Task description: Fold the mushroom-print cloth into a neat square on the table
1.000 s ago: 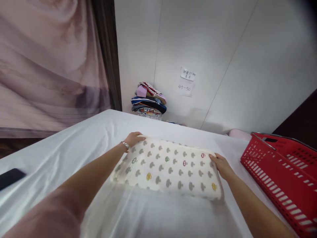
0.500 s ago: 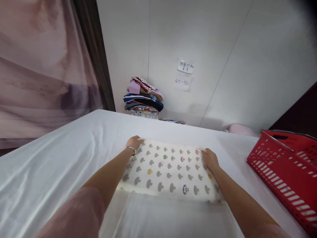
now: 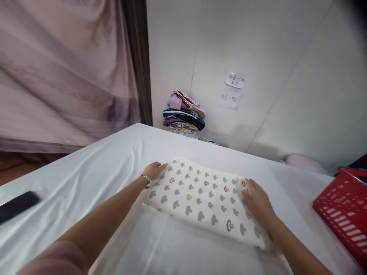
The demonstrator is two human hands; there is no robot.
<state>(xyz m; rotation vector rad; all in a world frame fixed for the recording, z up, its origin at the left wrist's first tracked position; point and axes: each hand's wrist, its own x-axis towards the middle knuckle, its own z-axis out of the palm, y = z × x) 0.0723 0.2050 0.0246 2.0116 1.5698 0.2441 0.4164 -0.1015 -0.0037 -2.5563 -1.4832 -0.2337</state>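
Observation:
A folded white cloth (image 3: 200,196) printed with grey and coloured mushrooms lies flat on the white-covered table (image 3: 114,160). My left hand (image 3: 153,170), a bracelet on its wrist, rests at the cloth's far left corner with fingers stretched out. My right hand (image 3: 256,202) lies flat on the cloth's right end, fingers spread and pressing down. Neither hand holds anything.
A stack of folded clothes (image 3: 184,116) stands at the table's far edge against the white wall, under two paper notes (image 3: 233,89). A red plastic basket (image 3: 342,210) sits at the right. A black phone (image 3: 17,205) lies at the left edge. Pink curtain (image 3: 63,68) hangs left.
The view swung right then left. My right hand slid from the cloth's far right corner onto its right end. The left hand stayed at the far left corner.

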